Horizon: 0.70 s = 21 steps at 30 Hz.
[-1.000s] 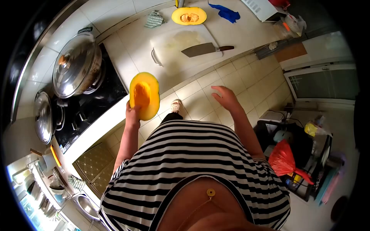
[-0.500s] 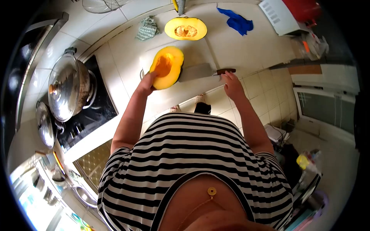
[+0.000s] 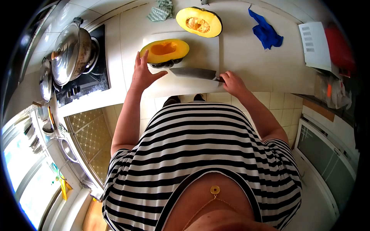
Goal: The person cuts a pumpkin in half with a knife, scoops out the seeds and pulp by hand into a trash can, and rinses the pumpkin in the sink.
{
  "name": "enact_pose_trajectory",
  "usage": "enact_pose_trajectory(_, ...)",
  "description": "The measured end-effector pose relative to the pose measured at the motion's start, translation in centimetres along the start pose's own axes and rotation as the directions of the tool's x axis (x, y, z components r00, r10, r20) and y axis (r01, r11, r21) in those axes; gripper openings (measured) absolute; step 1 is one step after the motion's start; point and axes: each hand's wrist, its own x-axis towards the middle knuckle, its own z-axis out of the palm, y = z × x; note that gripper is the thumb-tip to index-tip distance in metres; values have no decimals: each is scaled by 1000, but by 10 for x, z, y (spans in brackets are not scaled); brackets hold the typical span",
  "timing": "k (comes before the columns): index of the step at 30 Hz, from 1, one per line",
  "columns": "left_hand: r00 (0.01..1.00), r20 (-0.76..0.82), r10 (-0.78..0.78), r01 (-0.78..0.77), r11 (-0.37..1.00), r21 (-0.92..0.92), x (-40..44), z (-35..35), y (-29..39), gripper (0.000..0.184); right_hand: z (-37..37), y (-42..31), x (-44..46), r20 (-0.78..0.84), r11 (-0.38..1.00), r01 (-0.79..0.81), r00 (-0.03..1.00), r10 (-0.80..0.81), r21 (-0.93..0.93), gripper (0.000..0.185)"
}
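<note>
A hollowed pumpkin half (image 3: 178, 49) rests cut side up on a pale cutting board (image 3: 204, 54), its dark green rind showing below. At its left end is my left hand (image 3: 145, 75), fingers and thumb spread, the fingertips at the rim; I cannot tell how firmly they touch. My right hand (image 3: 234, 83) is closed round the dark handle of a kitchen knife (image 3: 194, 73). The broad blade lies flat on the board and points left, just in front of the pumpkin. Behind the board is another pumpkin half (image 3: 198, 24) with seeds and pulp inside.
A patterned cloth (image 3: 160, 10) lies at the back, and a blue cloth (image 3: 266, 32) lies to the right. On the left, a large lidded pot (image 3: 71, 54) stands on the black stove (image 3: 86, 79). A white appliance (image 3: 317, 42) stands at the far right.
The hollowed pumpkin half has been set down on the board and turned sideways. My left hand has opened from its grip. My right hand has closed on the knife handle.
</note>
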Motion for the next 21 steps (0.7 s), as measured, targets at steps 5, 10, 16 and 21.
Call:
enact_pose_trajectory(5,965,-23,260,-215,842,495,14,-10,17,87,-26,-9,-16,106,993,-84,991,75,84,33)
enact_pose_trajectory(10,932,167,323,-363,815,452,34,-17,3,63,-57,-20,-51,165,888,-363,930,328,282,35)
enact_pose_trajectory(16,933,314,174,-229,962,147,51,-11,-15,56,-81,-68,-38,-32,788,-305,925,379,535,34)
enact_pose_trajectory(21,943,334,-6,109,950,-291,40,-8,-31,57,-79,-113,7,-8,687,-314,907,421,655,31)
